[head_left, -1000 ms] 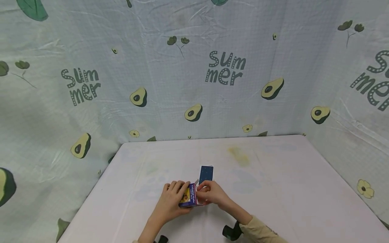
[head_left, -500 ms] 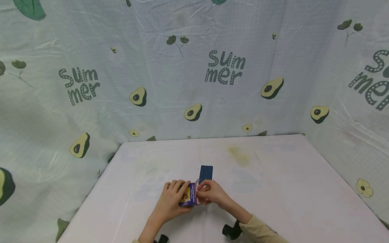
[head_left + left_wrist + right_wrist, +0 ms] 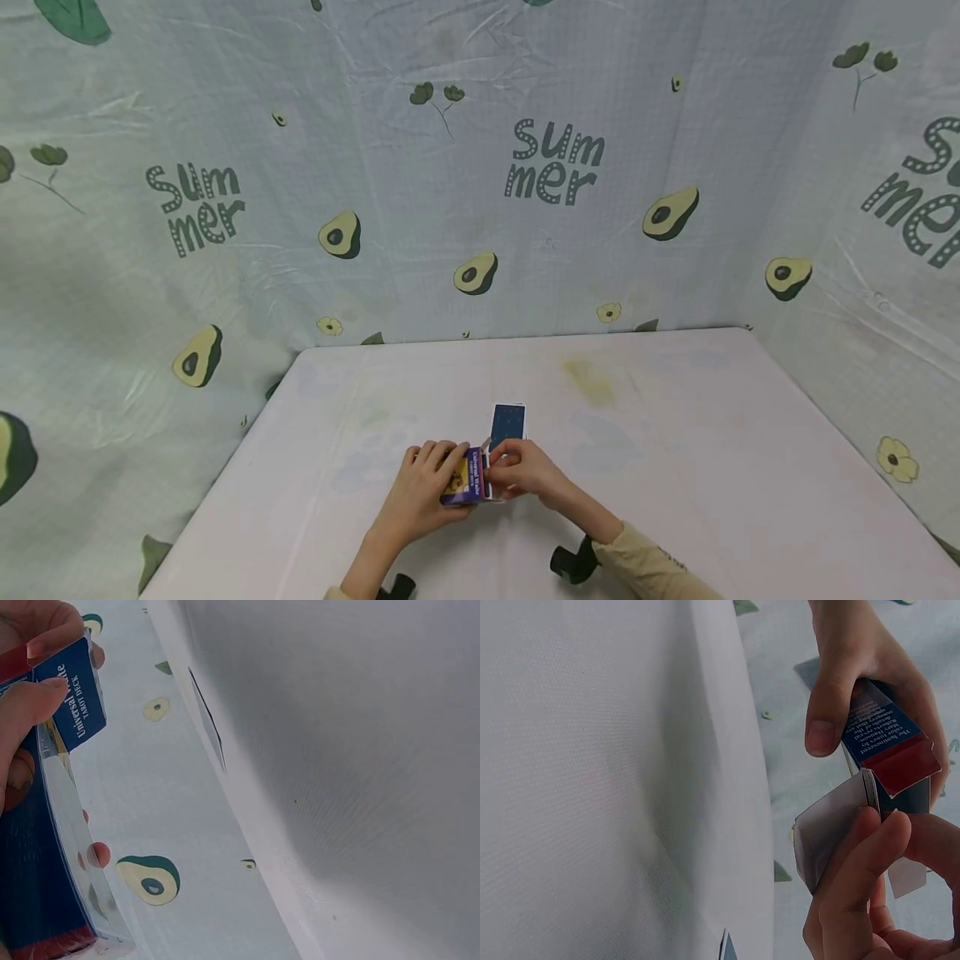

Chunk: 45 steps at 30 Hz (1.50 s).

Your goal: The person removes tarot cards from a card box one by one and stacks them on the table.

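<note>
My left hand [image 3: 423, 492] grips a blue and yellow tarot card box [image 3: 467, 479] from the left, with fingers over its top and thumb at the near side. Lettering on its blue end flap [image 3: 81, 701] reads "Universal Waite Tarot Deck" in the left wrist view. At the box's right end, my right hand [image 3: 528, 473] pinches a pale flap [image 3: 829, 825] between thumb and fingers. A red flap [image 3: 904, 766] stands folded out beside it. The inside of the box is mostly hidden behind the flaps and fingers.
Just beyond the hands, dark blue cards [image 3: 507, 423] lie on the white-covered table [image 3: 675, 467]. Dark wrist cameras sit under both wrists, the right one [image 3: 573, 562] close above the table. A printed curtain [image 3: 555, 250] hangs behind the table and along its sides.
Both hands keep their hold on the box with barely any movement. The head view has tilted slightly, so everything sits a little higher or lower by a few pixels.
</note>
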Each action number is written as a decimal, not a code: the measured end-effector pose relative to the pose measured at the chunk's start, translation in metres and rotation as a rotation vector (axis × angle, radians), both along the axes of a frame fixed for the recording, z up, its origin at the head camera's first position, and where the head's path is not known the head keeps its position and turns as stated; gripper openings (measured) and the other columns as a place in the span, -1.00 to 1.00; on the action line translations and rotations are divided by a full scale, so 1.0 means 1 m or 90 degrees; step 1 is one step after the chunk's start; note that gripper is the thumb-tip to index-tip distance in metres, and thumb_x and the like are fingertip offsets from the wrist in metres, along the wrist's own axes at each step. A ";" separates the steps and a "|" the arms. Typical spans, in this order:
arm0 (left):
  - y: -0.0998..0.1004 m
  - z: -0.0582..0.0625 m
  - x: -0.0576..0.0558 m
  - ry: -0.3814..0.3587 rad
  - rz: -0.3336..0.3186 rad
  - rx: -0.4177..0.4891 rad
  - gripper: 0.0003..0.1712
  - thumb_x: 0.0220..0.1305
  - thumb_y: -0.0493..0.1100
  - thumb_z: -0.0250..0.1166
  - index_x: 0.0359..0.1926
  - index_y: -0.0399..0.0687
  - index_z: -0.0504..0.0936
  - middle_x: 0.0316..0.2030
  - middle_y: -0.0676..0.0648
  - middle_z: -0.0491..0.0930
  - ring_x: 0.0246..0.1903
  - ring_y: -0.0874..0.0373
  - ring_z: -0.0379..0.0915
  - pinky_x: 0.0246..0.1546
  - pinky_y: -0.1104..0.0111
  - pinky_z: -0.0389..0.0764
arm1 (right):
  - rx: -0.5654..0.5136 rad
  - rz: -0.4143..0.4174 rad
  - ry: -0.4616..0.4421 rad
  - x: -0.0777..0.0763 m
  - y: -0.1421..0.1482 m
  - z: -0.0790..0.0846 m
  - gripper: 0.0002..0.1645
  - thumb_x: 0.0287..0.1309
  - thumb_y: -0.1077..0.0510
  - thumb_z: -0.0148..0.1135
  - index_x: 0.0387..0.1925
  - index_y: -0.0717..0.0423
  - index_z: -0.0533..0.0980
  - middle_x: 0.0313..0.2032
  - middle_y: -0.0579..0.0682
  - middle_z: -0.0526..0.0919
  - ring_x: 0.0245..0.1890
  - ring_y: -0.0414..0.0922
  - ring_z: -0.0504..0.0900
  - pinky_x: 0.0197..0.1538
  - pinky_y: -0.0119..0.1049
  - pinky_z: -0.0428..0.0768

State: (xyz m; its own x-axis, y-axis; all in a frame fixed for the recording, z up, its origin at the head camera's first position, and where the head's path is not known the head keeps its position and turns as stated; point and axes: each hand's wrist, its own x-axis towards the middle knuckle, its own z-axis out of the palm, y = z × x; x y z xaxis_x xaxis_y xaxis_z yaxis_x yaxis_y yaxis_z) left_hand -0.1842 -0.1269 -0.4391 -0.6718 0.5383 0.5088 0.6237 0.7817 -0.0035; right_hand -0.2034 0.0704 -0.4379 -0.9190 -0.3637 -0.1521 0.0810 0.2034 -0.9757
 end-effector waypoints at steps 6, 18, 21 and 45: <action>0.001 0.001 -0.002 -0.007 0.003 -0.001 -0.07 -0.40 0.24 0.47 0.09 -0.01 0.44 -0.14 0.02 0.48 -0.17 0.13 0.37 -0.17 0.23 0.34 | -0.003 0.003 -0.002 -0.003 0.002 0.001 -0.71 -0.03 0.21 0.25 -0.28 0.30 0.44 -0.53 -0.05 0.61 -0.62 -0.26 0.53 -0.50 -0.36 0.58; 0.000 -0.001 -0.001 -0.010 0.008 -0.001 -0.06 -0.40 0.25 0.47 0.09 -0.01 0.44 -0.15 0.02 0.48 -0.17 0.14 0.37 -0.18 0.26 0.32 | 0.007 -0.013 -0.006 -0.004 0.004 0.000 -0.72 -0.04 0.23 0.23 -0.26 0.29 0.45 -0.54 -0.10 0.56 -0.57 -0.25 0.53 -0.48 -0.35 0.59; 0.000 -0.002 -0.001 -0.008 0.009 -0.002 -0.06 -0.41 0.25 0.47 0.10 -0.01 0.44 -0.16 0.03 0.48 -0.17 0.15 0.36 -0.18 0.26 0.31 | 0.011 -0.018 -0.005 -0.004 0.004 0.000 -0.74 -0.04 0.25 0.22 -0.26 0.29 0.45 -0.52 -0.07 0.58 -0.57 -0.24 0.54 -0.49 -0.35 0.59; -0.010 -0.001 0.005 -0.043 0.033 -0.018 -0.05 -0.37 0.26 0.45 0.12 -0.01 0.42 -0.14 0.02 0.48 -0.16 0.12 0.37 -0.16 0.23 0.33 | 0.057 -0.019 0.005 0.000 0.014 0.003 -0.61 -0.03 0.16 0.24 -0.13 0.20 0.42 -0.42 0.07 0.68 -0.48 -0.14 0.65 -0.54 -0.38 0.50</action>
